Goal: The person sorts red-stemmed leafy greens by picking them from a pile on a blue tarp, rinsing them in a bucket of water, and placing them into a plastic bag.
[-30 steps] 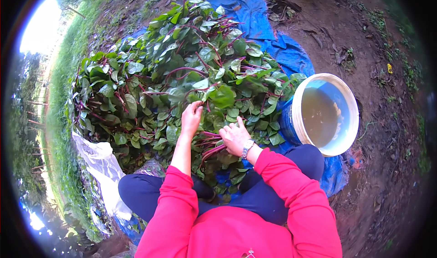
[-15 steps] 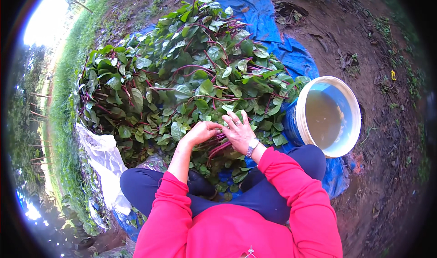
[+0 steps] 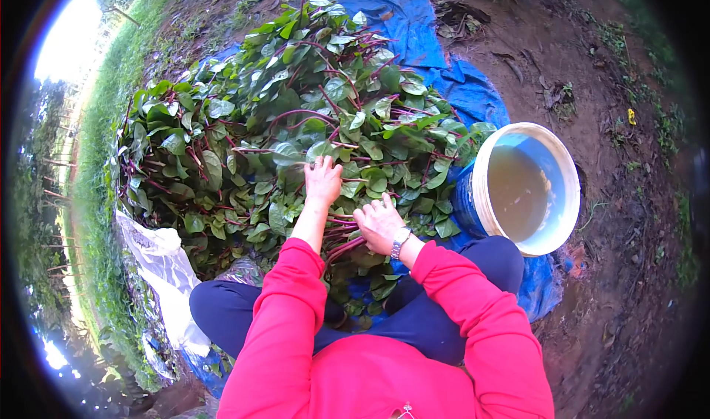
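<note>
A large heap of leafy greens with purple stems (image 3: 310, 116) spreads in front of my crossed legs. My left hand (image 3: 323, 181) reaches into the near side of the heap, its fingers bent around a leafy stem whose leaves look blurred. Closer to me, my right hand (image 3: 379, 225), wearing a watch, is closed on a bunch of purple-stemmed greens (image 3: 345, 247). The cut stem ends point toward my lap at the lower left. My right fingertips are partly hidden among the leaves.
To the right, a blue and white bucket (image 3: 518, 190) of murky water leans beside my right knee. Beneath the heap lies a blue tarp (image 3: 473, 90). A white plastic sheet (image 3: 168, 271) is at my left knee. Bare soil (image 3: 614, 286) and grass surround the tarp.
My left hand has moved away from my right hand, forward and slightly left into the heap. My right hand has come slightly nearer to me, still on the bunch.
</note>
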### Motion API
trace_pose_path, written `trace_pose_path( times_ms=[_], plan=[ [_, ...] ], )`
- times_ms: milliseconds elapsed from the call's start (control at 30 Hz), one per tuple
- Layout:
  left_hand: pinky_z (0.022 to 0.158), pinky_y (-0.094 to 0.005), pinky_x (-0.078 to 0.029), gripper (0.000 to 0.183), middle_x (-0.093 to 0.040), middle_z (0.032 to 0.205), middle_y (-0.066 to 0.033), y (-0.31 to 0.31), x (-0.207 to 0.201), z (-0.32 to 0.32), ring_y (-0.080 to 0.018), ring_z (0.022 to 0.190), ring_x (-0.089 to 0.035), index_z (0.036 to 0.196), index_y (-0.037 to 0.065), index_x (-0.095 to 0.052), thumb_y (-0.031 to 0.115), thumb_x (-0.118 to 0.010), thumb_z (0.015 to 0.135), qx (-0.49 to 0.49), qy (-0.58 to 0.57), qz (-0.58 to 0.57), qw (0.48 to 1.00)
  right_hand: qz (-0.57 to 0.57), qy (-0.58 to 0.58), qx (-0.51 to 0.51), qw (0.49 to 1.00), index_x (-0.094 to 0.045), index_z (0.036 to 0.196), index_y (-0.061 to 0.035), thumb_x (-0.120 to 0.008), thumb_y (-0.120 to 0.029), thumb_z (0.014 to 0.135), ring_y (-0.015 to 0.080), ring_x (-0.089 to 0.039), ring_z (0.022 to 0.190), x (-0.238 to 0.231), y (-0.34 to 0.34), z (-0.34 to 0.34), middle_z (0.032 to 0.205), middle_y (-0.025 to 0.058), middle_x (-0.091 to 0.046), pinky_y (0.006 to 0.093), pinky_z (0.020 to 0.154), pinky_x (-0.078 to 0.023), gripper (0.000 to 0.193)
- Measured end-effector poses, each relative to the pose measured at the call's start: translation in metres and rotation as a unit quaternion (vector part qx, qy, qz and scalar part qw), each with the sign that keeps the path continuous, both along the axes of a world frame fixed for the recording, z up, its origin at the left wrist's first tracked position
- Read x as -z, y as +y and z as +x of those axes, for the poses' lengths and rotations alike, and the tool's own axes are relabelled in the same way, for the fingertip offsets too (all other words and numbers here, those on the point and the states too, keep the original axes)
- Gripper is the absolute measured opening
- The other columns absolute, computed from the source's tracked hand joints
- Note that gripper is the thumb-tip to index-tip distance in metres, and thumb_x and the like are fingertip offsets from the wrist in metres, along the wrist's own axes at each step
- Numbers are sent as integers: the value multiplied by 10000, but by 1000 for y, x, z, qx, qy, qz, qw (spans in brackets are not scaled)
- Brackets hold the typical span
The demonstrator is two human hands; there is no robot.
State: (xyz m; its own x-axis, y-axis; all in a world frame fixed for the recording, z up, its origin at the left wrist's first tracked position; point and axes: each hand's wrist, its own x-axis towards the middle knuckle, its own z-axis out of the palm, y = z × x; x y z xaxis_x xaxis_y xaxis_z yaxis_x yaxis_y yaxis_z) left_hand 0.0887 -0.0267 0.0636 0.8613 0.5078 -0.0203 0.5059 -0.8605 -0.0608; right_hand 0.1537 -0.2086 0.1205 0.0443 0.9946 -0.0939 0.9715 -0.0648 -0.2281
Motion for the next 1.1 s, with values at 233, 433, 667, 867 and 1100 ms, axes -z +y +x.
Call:
trace_pose_path(
  times_ms=[233, 433, 667, 867, 1100],
  plan=[
    [814, -404, -429, 175, -628, 896, -137, -33, -43, -28, -304, 824, -608, 966, 57, -564, 162, -547, 827, -59, -207, -304, 928, 18, 1, 18, 1000, -530, 935, -84, -743, -275, 558, 254, -534, 928, -2, -3, 0, 901, 78, -562, 533, 917, -317, 474],
    [784, -333, -458, 216, -624, 921, -127, -43, -54, -53, -252, 854, -600, 954, 42, -624, 207, -591, 819, -10, -145, -493, 858, 216, -75, -3, 974, -552, 972, -60, -730, -210, 565, 260, -468, 1043, -18, -5, 0, 1004, 77, -521, 547, 982, -269, 470],
    [838, -367, -449, 225, -550, 1097, -108, -13, -25, -37, -283, 963, -554, 1004, 141, -642, 130, -571, 791, 48, -64, -327, 942, 21, 1, 10, 1000, -533, 915, -55, -695, -219, 584, 273, -549, 935, -5, -1, -1, 856, 90, -566, 611, 989, -217, 403],
    [840, -443, -426, 253, -333, 1353, -54, 11, 11, -10, -282, 1194, -390, 974, 266, -642, 154, -536, 774, 1, 17, -27, 999, -7, 15, -19, 1000, -533, 932, -48, -679, -236, 592, 285, -549, 930, -10, 0, -1, 862, 108, -573, 585, 977, -259, 415],
    [769, -362, -465, 63, -564, 1090, -26, 40, -39, -5, -221, 1002, -526, 807, 179, -639, 217, -600, 775, 90, -191, 14, 977, 7, 10, -11, 1000, -526, 951, -49, -681, -225, 586, 286, -537, 946, -7, -3, 1, 871, 112, -562, 579, 970, -267, 434]
  ],
)
